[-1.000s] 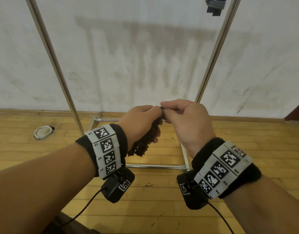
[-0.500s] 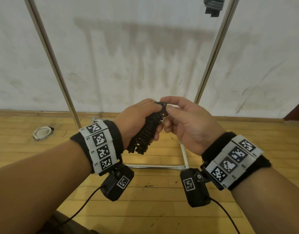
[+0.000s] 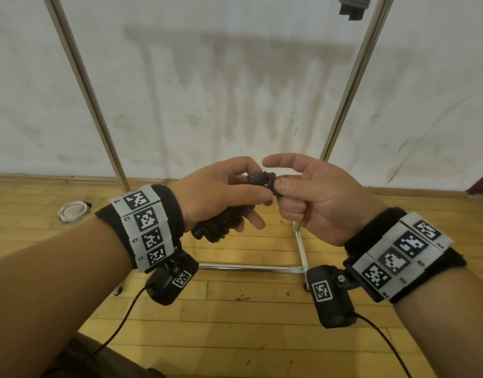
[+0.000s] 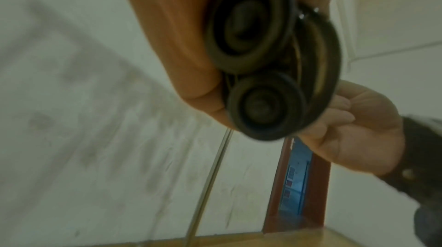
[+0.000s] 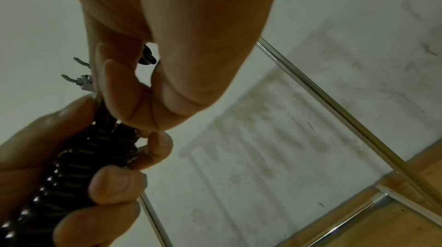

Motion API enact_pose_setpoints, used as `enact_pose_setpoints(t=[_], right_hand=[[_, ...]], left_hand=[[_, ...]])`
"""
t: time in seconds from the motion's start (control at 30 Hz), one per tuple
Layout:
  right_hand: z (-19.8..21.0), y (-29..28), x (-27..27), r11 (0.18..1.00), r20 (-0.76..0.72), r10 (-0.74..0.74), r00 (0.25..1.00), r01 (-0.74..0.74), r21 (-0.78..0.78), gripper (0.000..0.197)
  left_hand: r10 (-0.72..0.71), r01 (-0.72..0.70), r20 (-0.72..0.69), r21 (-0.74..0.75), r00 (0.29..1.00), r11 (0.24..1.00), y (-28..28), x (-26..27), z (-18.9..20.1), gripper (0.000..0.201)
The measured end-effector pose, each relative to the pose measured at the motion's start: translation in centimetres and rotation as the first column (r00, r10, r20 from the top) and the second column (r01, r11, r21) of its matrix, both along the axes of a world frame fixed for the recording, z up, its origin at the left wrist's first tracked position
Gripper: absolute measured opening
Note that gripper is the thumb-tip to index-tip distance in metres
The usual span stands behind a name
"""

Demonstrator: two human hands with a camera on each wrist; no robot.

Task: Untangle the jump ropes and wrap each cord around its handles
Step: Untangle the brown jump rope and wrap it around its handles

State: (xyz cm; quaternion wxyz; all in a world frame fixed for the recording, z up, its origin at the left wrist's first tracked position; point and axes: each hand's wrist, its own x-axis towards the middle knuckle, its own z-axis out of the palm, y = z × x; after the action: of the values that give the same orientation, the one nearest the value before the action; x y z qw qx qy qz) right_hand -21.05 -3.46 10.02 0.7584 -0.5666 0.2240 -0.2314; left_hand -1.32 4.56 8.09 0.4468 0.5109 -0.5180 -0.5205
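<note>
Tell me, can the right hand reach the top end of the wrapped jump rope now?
Probably yes. The right hand already pinches the cord at the top end of the wrapped jump rope, and the left hand grips lower, leaving that end free.

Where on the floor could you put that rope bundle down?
Bare wood floor lies in front of the metal frame's low bar, between the two wrists. Left, beyond the white ring, is more bare floor. Between both hands it is crowded.

Black wristbands (image 3: 169, 211), white tag panels (image 3: 146, 227), cabled cameras (image 3: 331, 296)
</note>
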Motion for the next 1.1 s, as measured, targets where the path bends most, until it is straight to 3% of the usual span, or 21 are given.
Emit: enact_pose_setpoints(t=[0.07,0.17,0.23,0.3,0.37,0.5,0.6,0.67,0.77,0.97,1.1], right_hand=[[-0.1,0.0,-0.2,1.000,-0.047,0.014,0.999,-0.015,-0.002,0.048],[-0.1,0.0,-0.6,0.999,-0.131,0.040,0.991,-0.044,-0.032,0.033],[-0.1,0.0,-0.6,0.998,-0.143,0.030,0.989,-0.037,-0.042,0.027],[-0.1,0.1,-0.5,1.000,-0.107,-0.006,0.994,0.004,-0.024,0.025],[-0.4,0.4,0.0,0.998,-0.043,-0.051,0.998,0.053,0.032,0.025],[-0.7,0.6,0.7,0.990,0.033,-0.117,0.993,0.114,0.088,0.025],[-0.7,0.6,1.0,0.994,0.013,-0.092,0.996,0.092,0.060,0.022],[-0.7,0.3,0.9,0.996,-0.019,-0.079,0.997,0.080,0.046,0.022],[-0.6,-0.3,0.6,0.998,-0.084,-0.067,0.994,0.067,0.005,0.020],[-0.3,-0.9,0.0,0.996,-0.189,-0.069,0.980,0.057,-0.068,0.021],[0.0,-1.2,-0.5,0.996,-0.188,-0.084,0.979,0.075,-0.051,0.023]], left_hand=[[0.018,-0.001,0.260,-0.064,0.965,0.998,0.3,0.4,-0.1,0.031],[0.091,0.019,0.584,-0.180,0.807,0.984,0.9,1.2,-0.7,0.032],[0.156,0.021,0.682,-0.243,0.715,0.970,1.0,1.4,-1.0,0.037],[0.201,0.021,0.701,-0.294,0.684,0.956,0.8,1.2,-1.0,0.040],[0.222,-0.002,0.681,-0.309,0.698,0.951,0.6,1.0,-0.9,0.038],[0.178,-0.061,0.476,-0.251,0.861,0.966,0.6,0.2,0.0,0.037],[0.135,-0.033,0.398,-0.253,0.908,0.967,0.2,-0.5,0.1,0.028],[0.129,-0.010,0.426,-0.272,0.895,0.962,0.0,-0.7,-0.2,0.015],[0.169,0.007,0.571,-0.292,0.803,0.956,-0.1,-0.6,-0.6,0.007],[0.242,0.053,0.786,-0.329,0.569,0.943,0.2,-0.7,-0.9,0.025],[0.302,0.182,0.876,-0.390,0.377,0.903,0.4,-0.2,-1.2,0.037]])
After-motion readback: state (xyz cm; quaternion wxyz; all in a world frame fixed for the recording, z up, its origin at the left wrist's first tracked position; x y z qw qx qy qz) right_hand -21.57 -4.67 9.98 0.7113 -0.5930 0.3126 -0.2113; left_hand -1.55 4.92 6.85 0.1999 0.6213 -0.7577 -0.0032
